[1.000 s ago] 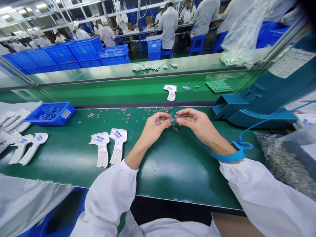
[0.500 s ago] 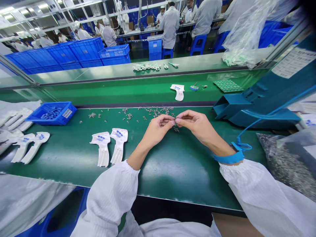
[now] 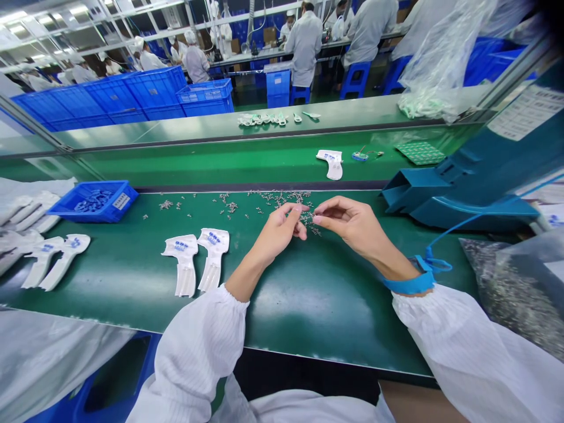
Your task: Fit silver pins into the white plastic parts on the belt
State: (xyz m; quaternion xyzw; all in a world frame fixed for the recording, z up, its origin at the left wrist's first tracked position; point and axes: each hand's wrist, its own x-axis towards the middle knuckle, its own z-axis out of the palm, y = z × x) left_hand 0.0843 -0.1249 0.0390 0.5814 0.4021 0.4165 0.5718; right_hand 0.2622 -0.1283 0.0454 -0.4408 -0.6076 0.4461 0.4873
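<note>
My left hand is over the scattered small metal pieces, which look like screws. Its index finger points right, the other fingers are loosely bent, and no held thing shows. Just to its right, my right hand pinches with thumb and index finger; a tiny dark thing seems to be at the tips, too small to name. A blue strap circles my right wrist. Two white, gun-shaped plastic shell halves, one left and one right, lie left of my hands with their ribbed insides up.
At the left stand a blue bin of small blue parts and several white shells. Behind lie another shell, a small wired board and a green circuit panel. A teal machine and a bag of metal pieces flank the right.
My hands, fingertips together before, have parted slightly. The left fingers have loosened and spread, while the right keeps its pinch. The shell, board and panel behind have shifted right.
</note>
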